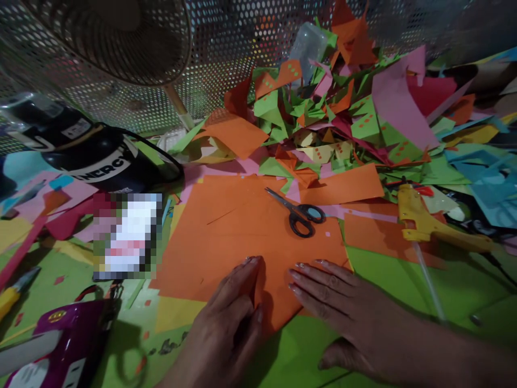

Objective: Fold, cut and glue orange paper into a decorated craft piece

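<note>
Sheets of orange paper [226, 237] lie spread in front of me, with a smaller orange piece [274, 304] at their near edge that looks folded. My left hand [230, 318] has its fingers drawn together at the left side of that piece and appears to grip it, though the palm side is hidden. Flat on the right part of the orange paper rests my right hand [335, 302], fingers stretched out. Beyond both hands, a pair of scissors [301, 215] with black handles lies on the sheets.
Colored paper scraps [323, 118] are heaped at the back. A yellow glue gun [428, 221] lies right. Left are a black bottle [105, 145], a blurred phone-like object [131, 237], a purple device [68, 339] and a yellow-handled cutter [16, 291]. A fan [121, 43] stands behind.
</note>
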The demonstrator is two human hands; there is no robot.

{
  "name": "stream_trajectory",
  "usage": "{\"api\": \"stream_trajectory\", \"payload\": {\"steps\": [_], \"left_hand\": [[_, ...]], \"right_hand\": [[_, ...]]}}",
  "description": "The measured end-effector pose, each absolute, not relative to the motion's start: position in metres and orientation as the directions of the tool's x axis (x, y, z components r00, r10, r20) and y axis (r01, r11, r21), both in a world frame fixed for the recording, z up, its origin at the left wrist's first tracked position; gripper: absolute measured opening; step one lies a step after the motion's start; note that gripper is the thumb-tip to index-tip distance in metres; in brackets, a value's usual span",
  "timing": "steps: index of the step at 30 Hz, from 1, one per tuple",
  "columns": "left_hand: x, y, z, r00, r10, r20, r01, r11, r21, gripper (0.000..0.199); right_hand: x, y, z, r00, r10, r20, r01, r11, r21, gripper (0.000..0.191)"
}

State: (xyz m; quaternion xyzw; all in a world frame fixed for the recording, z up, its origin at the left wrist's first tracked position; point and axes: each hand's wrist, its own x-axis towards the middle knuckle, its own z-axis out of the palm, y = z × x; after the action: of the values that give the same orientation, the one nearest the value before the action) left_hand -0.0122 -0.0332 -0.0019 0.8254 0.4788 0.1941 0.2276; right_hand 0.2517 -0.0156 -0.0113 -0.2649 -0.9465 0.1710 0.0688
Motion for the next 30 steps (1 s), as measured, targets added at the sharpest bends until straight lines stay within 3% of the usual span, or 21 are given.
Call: {"api": "stream_trajectory", "payload": {"steps": [20, 30], "left_hand": [[-0.021, -0.034, -0.013, 0.485, 0.866, 0.126, 0.720, -0.476, 0.504, 0.021], [-0.018, -0.036, -0.010, 0.461, 0.878, 0.129, 0.756, -0.464, 0.462, 0.022]], "right_hand": [[0.247, -0.017, -0.001, -0.839, 0.544, -0.030, 0.505, 0.756, -0.416, 0.065], [0.247, -0.018, -0.003, -0.823, 0.566, -0.042, 0.522, 0.725, -0.450, 0.069]]}}
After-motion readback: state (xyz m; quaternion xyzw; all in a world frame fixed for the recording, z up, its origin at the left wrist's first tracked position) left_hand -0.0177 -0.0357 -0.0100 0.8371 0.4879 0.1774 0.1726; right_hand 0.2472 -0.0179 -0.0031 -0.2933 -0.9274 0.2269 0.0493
